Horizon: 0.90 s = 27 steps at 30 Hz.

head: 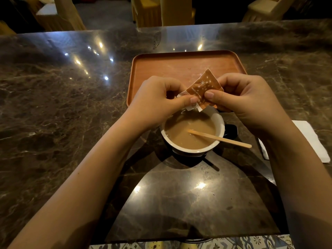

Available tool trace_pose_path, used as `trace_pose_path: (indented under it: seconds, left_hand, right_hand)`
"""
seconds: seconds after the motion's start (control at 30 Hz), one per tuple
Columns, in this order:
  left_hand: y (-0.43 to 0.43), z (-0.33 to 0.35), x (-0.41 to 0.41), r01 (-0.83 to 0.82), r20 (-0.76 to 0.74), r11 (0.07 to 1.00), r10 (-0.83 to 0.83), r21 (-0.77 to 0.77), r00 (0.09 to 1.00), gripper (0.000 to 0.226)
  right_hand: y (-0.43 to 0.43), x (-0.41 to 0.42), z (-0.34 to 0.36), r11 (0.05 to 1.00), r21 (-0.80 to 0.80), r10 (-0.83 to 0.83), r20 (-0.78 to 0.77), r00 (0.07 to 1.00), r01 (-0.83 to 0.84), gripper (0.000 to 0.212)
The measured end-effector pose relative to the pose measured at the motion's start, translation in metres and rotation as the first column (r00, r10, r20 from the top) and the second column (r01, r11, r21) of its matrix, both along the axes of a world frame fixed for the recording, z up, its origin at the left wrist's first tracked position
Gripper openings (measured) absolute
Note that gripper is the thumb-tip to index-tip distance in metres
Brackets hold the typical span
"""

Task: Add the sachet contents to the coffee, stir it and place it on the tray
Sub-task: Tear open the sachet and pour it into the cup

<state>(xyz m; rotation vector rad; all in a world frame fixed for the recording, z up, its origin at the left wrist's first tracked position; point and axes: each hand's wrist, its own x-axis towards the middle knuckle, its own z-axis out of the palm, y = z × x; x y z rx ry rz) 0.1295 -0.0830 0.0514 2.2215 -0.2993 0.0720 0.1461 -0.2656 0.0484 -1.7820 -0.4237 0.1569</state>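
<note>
On the dark marble table [71,105], the empty wooden tray [161,69] lies at twelve o'clock of the cup of coffee [190,135], whose stirrer [221,139] leans out over the rim toward four o'clock. Just above the cup's far rim, the left hand [156,99] and right hand [246,99] each have a grip pinched shut on the sachet [203,88], thumbs almost touching. I judge the tear is in hand: keep the torn corner low over the coffee and part it slowly, so nothing spills onto the table.
</note>
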Motion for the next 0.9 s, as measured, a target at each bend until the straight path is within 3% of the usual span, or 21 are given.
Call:
trace_pose_path:
  seconds: [0.5,0.7,0.9]
  left_hand:
    - [0.0013,0.0001,-0.0002,0.036,0.042,0.999,-0.034,-0.036,0.999,0.02]
    - [0.003,0.0005,-0.0005,-0.016,0.111,0.989,0.033,-0.149,0.993,0.024]
    - [0.0084,-0.0002,0.0018,0.054,0.298,0.998,-0.056,0.016,0.953,0.032]
  right_hand:
    - [0.0002,-0.0005,0.0003,0.999,-0.002,-0.044,-0.014,0.999,0.044,0.007]
    - [-0.0036,0.0043,0.0001,0.982,0.155,-0.063,-0.258,0.964,0.105,0.003]
    - [-0.0063,0.007,0.0028,0.947,0.306,0.062,-0.469,0.881,0.096,0.016]
